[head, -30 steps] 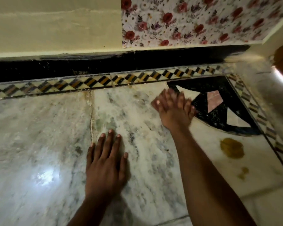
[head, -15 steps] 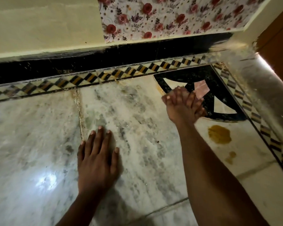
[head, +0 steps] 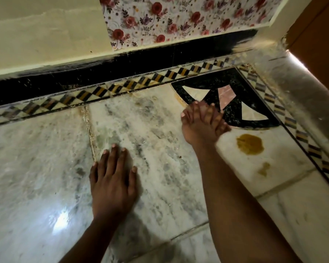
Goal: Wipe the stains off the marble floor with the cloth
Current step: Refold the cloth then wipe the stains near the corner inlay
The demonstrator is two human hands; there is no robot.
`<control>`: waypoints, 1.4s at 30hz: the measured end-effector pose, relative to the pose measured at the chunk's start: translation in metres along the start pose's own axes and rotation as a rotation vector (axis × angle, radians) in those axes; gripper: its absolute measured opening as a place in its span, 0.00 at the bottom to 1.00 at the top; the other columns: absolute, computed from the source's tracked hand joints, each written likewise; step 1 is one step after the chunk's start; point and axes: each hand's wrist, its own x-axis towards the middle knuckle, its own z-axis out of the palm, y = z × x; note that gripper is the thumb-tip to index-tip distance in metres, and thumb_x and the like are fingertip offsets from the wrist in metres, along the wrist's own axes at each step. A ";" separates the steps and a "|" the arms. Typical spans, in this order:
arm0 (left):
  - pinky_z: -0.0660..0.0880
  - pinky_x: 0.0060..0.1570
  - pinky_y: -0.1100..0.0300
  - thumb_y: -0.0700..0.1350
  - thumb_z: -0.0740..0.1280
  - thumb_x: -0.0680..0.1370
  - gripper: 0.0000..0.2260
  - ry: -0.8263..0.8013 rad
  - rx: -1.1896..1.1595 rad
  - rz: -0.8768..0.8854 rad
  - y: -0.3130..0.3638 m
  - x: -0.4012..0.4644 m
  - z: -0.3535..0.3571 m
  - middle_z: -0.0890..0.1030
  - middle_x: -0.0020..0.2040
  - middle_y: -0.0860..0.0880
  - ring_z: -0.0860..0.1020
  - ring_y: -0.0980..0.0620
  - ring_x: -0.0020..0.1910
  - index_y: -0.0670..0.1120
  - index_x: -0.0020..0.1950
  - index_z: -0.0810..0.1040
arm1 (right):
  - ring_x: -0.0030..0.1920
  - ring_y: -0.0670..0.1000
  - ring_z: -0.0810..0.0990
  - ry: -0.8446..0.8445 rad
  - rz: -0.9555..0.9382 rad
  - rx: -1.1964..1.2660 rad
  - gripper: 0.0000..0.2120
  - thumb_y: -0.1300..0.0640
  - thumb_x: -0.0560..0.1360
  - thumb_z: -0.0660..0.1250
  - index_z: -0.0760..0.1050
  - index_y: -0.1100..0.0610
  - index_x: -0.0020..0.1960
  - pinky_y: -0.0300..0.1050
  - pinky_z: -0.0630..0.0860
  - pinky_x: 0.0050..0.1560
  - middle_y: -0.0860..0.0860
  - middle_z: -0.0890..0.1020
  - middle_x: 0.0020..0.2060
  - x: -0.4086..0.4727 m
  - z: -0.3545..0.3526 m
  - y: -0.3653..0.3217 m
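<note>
Left hand [head: 113, 180] is laid flat on the marble floor [head: 36, 158], fingers straight and slightly spread, palm down, nothing held. Right hand [head: 201, 124] is stretched forward, blurred, fingers extended and held close together at the edge of the black inlay corner [head: 234, 109]; whether the floor is touched cannot be told, and nothing is seen gripped. No cloth is seen in this head view. A large yellow-brown stain [head: 250, 144] is seen on the marble just right of the right hand, with a smaller stain [head: 264, 168] below it. A checkered border strip [head: 95, 94] and black skirting [head: 84, 76] are seen along the wall, with floral wallpaper [head: 179, 19] above.
</note>
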 end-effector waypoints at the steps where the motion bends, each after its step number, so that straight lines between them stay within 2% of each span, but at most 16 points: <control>1: 0.59 0.81 0.39 0.59 0.55 0.85 0.29 0.005 -0.001 0.002 0.000 0.000 -0.001 0.62 0.87 0.48 0.62 0.42 0.85 0.49 0.85 0.66 | 0.84 0.63 0.30 0.020 -0.078 -0.031 0.31 0.30 0.84 0.45 0.40 0.32 0.84 0.68 0.32 0.81 0.50 0.35 0.86 -0.003 0.006 -0.004; 6: 0.58 0.81 0.38 0.60 0.52 0.86 0.30 -0.029 0.022 0.007 0.001 -0.001 -0.002 0.60 0.87 0.47 0.60 0.41 0.85 0.49 0.86 0.64 | 0.87 0.57 0.43 0.116 -0.532 -0.095 0.28 0.33 0.84 0.40 0.53 0.32 0.84 0.62 0.39 0.84 0.47 0.48 0.88 -0.068 0.026 0.027; 9: 0.57 0.81 0.38 0.61 0.51 0.86 0.30 -0.042 0.028 0.007 0.002 0.000 -0.003 0.60 0.88 0.47 0.60 0.40 0.85 0.49 0.86 0.63 | 0.86 0.52 0.56 0.027 -0.587 0.273 0.29 0.36 0.85 0.43 0.65 0.40 0.83 0.60 0.48 0.84 0.48 0.63 0.85 -0.082 0.017 0.036; 12: 0.58 0.81 0.37 0.61 0.51 0.86 0.30 -0.045 0.035 0.023 0.001 0.000 -0.003 0.60 0.87 0.46 0.60 0.39 0.85 0.49 0.86 0.63 | 0.73 0.48 0.76 -0.065 -0.391 0.894 0.24 0.42 0.88 0.56 0.75 0.51 0.77 0.53 0.69 0.77 0.47 0.79 0.71 -0.092 -0.003 0.025; 16: 0.59 0.80 0.37 0.60 0.51 0.85 0.30 -0.033 0.043 0.020 0.002 0.000 -0.004 0.62 0.87 0.45 0.61 0.39 0.84 0.48 0.85 0.64 | 0.65 0.60 0.84 -0.400 0.012 1.677 0.27 0.35 0.84 0.58 0.83 0.54 0.66 0.63 0.76 0.73 0.58 0.86 0.63 -0.108 -0.042 0.017; 18: 0.59 0.80 0.37 0.60 0.51 0.86 0.30 -0.036 0.046 0.022 0.002 0.000 -0.003 0.62 0.87 0.45 0.61 0.39 0.84 0.48 0.85 0.64 | 0.65 0.65 0.84 -0.518 0.101 1.827 0.25 0.38 0.81 0.67 0.82 0.57 0.66 0.68 0.77 0.69 0.61 0.85 0.63 -0.112 -0.047 0.023; 20: 0.59 0.80 0.37 0.60 0.52 0.86 0.30 -0.031 0.045 0.024 0.002 -0.001 -0.003 0.62 0.87 0.45 0.62 0.39 0.84 0.48 0.85 0.64 | 0.63 0.66 0.84 -0.462 0.175 1.788 0.22 0.51 0.77 0.75 0.78 0.59 0.67 0.71 0.80 0.64 0.62 0.85 0.64 -0.115 -0.042 0.029; 22: 0.60 0.79 0.37 0.60 0.52 0.85 0.30 -0.024 0.044 0.023 0.001 0.000 -0.003 0.63 0.87 0.45 0.62 0.39 0.84 0.48 0.85 0.65 | 0.55 0.64 0.88 -0.339 0.255 1.681 0.15 0.64 0.78 0.73 0.79 0.62 0.65 0.69 0.85 0.55 0.63 0.86 0.59 -0.116 -0.039 0.033; 25: 0.59 0.80 0.37 0.60 0.52 0.85 0.30 -0.030 0.042 0.022 0.001 0.000 -0.003 0.62 0.87 0.45 0.62 0.39 0.84 0.48 0.85 0.65 | 0.48 0.58 0.89 -0.332 0.279 1.606 0.06 0.64 0.82 0.69 0.82 0.57 0.56 0.62 0.86 0.48 0.57 0.89 0.49 -0.115 -0.039 0.038; 30: 0.58 0.81 0.38 0.61 0.50 0.85 0.31 -0.037 0.034 0.010 0.002 -0.001 -0.004 0.62 0.87 0.46 0.61 0.40 0.85 0.49 0.86 0.64 | 0.46 0.54 0.90 -0.288 0.089 1.613 0.08 0.65 0.84 0.66 0.84 0.57 0.56 0.53 0.88 0.45 0.54 0.90 0.47 -0.112 -0.060 0.032; 31: 0.58 0.81 0.38 0.61 0.50 0.85 0.31 -0.043 0.030 0.013 0.002 0.000 -0.003 0.61 0.87 0.46 0.60 0.40 0.85 0.49 0.86 0.63 | 0.48 0.54 0.90 -0.200 0.067 1.511 0.07 0.64 0.84 0.67 0.83 0.56 0.56 0.54 0.88 0.49 0.53 0.90 0.47 -0.107 -0.061 0.034; 33: 0.57 0.82 0.38 0.61 0.50 0.85 0.31 -0.049 0.026 0.013 0.001 -0.001 -0.003 0.60 0.88 0.47 0.59 0.41 0.86 0.50 0.86 0.62 | 0.54 0.57 0.87 0.073 0.056 1.006 0.07 0.57 0.83 0.71 0.81 0.56 0.60 0.54 0.85 0.56 0.55 0.87 0.53 -0.099 -0.057 0.043; 35: 0.57 0.82 0.38 0.61 0.49 0.86 0.31 -0.054 0.033 0.014 0.001 -0.001 -0.003 0.59 0.88 0.47 0.59 0.41 0.86 0.50 0.87 0.61 | 0.61 0.63 0.81 0.410 0.068 0.418 0.17 0.51 0.81 0.73 0.78 0.59 0.65 0.52 0.79 0.52 0.60 0.80 0.62 -0.097 -0.044 0.055; 37: 0.56 0.82 0.38 0.61 0.49 0.86 0.31 -0.056 0.031 0.012 0.001 0.000 -0.002 0.58 0.88 0.47 0.58 0.41 0.86 0.50 0.87 0.61 | 0.61 0.64 0.77 0.614 -0.109 0.188 0.17 0.51 0.80 0.73 0.79 0.61 0.63 0.55 0.79 0.49 0.62 0.76 0.63 -0.099 -0.036 0.057; 39: 0.55 0.82 0.38 0.61 0.49 0.86 0.31 -0.061 0.028 0.009 0.001 0.000 -0.002 0.58 0.88 0.47 0.58 0.42 0.86 0.50 0.87 0.60 | 0.60 0.62 0.77 0.499 -0.277 0.178 0.18 0.48 0.82 0.69 0.80 0.62 0.61 0.57 0.82 0.52 0.61 0.77 0.62 -0.100 -0.023 0.050; 42: 0.54 0.83 0.39 0.61 0.48 0.86 0.31 -0.067 0.019 0.010 0.001 -0.001 -0.003 0.57 0.88 0.47 0.57 0.42 0.87 0.50 0.87 0.60 | 0.75 0.64 0.70 0.229 -0.352 0.012 0.32 0.39 0.83 0.56 0.72 0.60 0.77 0.63 0.69 0.76 0.62 0.71 0.76 -0.103 0.010 0.038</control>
